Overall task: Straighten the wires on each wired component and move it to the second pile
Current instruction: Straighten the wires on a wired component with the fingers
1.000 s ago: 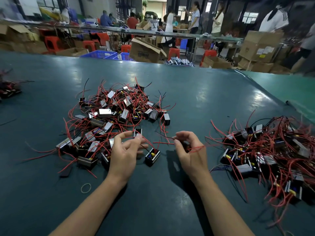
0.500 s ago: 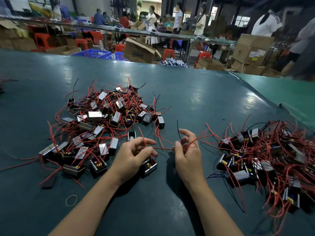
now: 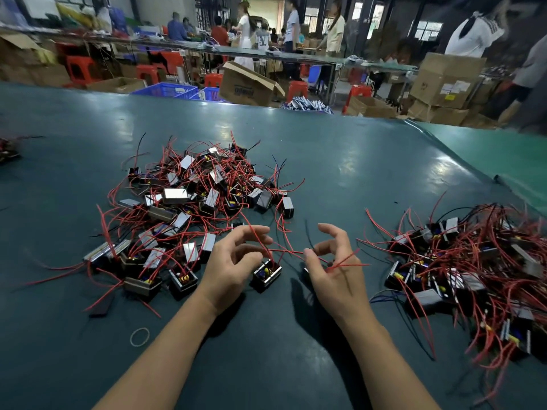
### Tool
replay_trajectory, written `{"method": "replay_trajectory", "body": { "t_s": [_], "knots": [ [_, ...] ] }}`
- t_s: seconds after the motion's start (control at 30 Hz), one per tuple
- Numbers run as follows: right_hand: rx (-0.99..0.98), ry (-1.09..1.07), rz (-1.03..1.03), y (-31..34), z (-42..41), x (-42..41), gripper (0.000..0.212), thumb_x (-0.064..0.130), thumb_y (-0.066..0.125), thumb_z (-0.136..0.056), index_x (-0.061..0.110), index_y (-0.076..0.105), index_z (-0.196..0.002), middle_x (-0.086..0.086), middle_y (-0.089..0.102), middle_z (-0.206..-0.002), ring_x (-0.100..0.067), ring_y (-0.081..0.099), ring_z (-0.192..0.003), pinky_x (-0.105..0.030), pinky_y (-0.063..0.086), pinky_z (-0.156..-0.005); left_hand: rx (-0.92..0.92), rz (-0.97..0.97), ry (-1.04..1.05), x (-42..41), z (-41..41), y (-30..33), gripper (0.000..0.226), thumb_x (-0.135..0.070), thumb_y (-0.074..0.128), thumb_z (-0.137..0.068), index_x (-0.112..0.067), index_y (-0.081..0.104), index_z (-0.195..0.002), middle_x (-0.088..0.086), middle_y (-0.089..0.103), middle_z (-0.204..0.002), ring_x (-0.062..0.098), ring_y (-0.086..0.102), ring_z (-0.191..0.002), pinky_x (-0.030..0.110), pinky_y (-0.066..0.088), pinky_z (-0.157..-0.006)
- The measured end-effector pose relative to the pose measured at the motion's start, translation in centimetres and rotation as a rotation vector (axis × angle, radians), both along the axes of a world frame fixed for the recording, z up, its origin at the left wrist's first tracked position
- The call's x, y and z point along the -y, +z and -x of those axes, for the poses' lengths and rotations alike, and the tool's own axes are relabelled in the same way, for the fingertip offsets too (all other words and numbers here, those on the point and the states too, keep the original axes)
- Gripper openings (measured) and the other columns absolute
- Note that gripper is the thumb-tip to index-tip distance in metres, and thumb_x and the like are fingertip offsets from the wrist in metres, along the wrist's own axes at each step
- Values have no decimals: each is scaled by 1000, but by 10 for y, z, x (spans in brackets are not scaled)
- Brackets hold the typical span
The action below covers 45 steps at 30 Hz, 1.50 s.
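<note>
- The component (image 3: 266,275) being worked on sits on the green table (image 3: 340,173), just off the fingertips of the left hand (image 3: 233,267), between the two hands.
- Its red wire (image 3: 288,252) runs from the component rightward across the gap to the right hand (image 3: 331,270), so the wire's long axis lies roughly left to right.
- The left hand is the nearer one to the component; its fingers are loosely curled and apart, and a red wire crosses them, though I cannot tell whether they pinch it.
- The right hand's thumb and fingers are curled round the wire ends; the forefinger is lifted free.
- Relative to the component, the unsorted pile (image 3: 192,208) lies left and beyond, and the second pile (image 3: 473,276) lies well to the right, past the right hand.
- No containers stand on the table; cardboard boxes (image 3: 447,81) sit on the floor beyond it, contents unseen.
</note>
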State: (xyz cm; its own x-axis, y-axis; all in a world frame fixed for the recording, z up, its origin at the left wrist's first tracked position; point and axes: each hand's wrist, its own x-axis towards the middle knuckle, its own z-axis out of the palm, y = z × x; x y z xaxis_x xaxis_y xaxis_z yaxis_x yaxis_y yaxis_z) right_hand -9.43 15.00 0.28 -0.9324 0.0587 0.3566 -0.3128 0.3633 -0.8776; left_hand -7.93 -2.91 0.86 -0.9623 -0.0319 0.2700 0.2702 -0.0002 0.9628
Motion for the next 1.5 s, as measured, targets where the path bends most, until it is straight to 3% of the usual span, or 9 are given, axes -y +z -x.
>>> {"method": "replay_trajectory", "body": {
  "t_s": [0.2,0.4,0.5,0.63,0.83,0.93,1.13,1.27,1.5],
  "knots": [
    [290,326,277,10,-3,-5,69,-11,70,-72,23,43,-124,-5,45,-90,-17,48,-75,-35,44,-65,20,-62,7,3,3,-2,43,-4,48,-71,-4,59,-113,26,62,-111,31,69,-94,42,54,-83],
    [428,564,515,18,-3,-18,97,-11,36,-43,8,38,-138,-12,51,-101,-24,54,-86,-33,39,-64,109,-275,-58,8,7,-2,45,-9,44,-72,0,61,-112,21,63,-106,38,65,-104,45,49,-86],
    [456,521,520,21,-1,-18,71,-24,52,-66,4,51,-131,-12,57,-97,-21,62,-88,-28,42,-63,145,-394,-4,10,9,-1,35,-4,45,-74,0,64,-102,16,66,-95,39,68,-99,39,54,-80],
    [402,353,548,19,1,-16,17,15,54,-95,11,69,-100,-6,62,-82,-14,63,-69,-25,44,-59,175,-417,14,8,11,-3,18,8,48,-92,-2,62,-97,13,68,-78,40,70,-92,38,59,-79],
    [412,293,594,18,0,-9,29,39,61,-83,15,74,-71,-3,59,-65,-13,56,-58,-27,50,-60,240,-500,-60,10,10,1,32,19,31,-78,0,52,-92,20,68,-84,42,65,-101,45,59,-81],
    [397,255,592,17,2,-9,25,32,63,-85,13,77,-76,0,57,-64,-11,48,-53,-20,42,-48,150,-276,-148,8,4,1,27,6,41,-62,0,54,-86,18,71,-95,28,66,-102,37,56,-85],
    [361,228,641,16,2,-9,15,13,59,-95,13,73,-91,-1,55,-65,-6,42,-41,-14,29,-35,-20,184,55,0,-2,-2,10,-12,72,-85,-3,78,-86,7,70,-93,12,66,-86,24,52,-80],
    [369,234,626,18,0,-6,17,15,60,-94,15,74,-85,0,58,-66,-11,49,-44,-18,37,-38,78,70,-2,-1,-1,0,28,-25,70,-77,-8,75,-98,-3,73,-77,10,67,-65,19,52,-66],
    [285,217,447,14,-2,-4,4,9,64,-92,11,61,-95,-5,65,-67,-21,57,-42,-22,39,-36,125,-213,135,-1,2,0,34,-16,77,-69,1,55,-88,21,72,-75,30,72,-64,30,59,-60]
  ]
}}
